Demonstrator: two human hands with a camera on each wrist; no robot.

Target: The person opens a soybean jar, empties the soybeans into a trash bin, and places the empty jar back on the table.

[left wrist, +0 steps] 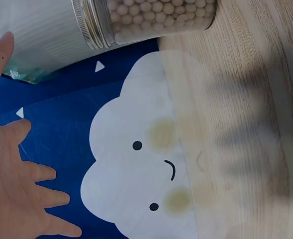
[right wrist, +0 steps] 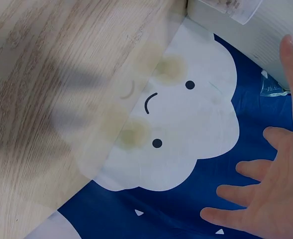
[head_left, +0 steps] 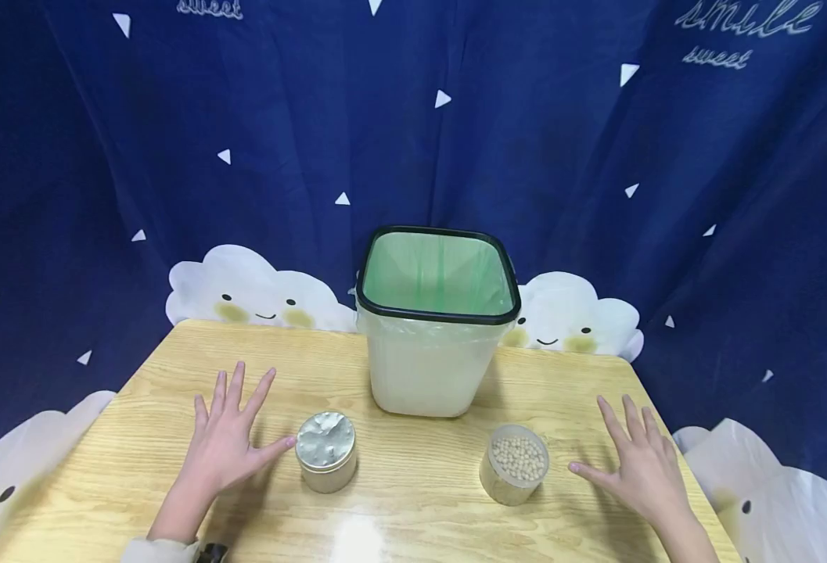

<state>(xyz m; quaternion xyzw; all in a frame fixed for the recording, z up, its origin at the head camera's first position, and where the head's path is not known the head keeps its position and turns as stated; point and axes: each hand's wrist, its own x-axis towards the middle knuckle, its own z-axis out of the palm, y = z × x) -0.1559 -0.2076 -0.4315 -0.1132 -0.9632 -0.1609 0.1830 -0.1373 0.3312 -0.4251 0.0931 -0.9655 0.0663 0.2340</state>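
Note:
In the head view my left hand [head_left: 226, 446] is raised over the table's left side with its fingers spread, holding nothing. Just right of its thumb stands a jar [head_left: 326, 461] with a crumpled silver foil top. The left wrist view shows pale round balls [left wrist: 161, 14] inside this jar and a ridged metal rim [left wrist: 89, 22]; the thumb looks apart from it. My right hand [head_left: 641, 473], fingers spread, hovers above the right side and holds nothing. To its left is an open clear tub [head_left: 508, 485] of pale round balls, only partly visible in the right wrist view.
A white bin [head_left: 430, 367] with a black rim and a green-tinted plastic liner stands at the table's back middle. The wooden table [head_left: 413, 500] ends at a dark blue curtain [head_left: 300, 117] printed with white clouds and triangles.

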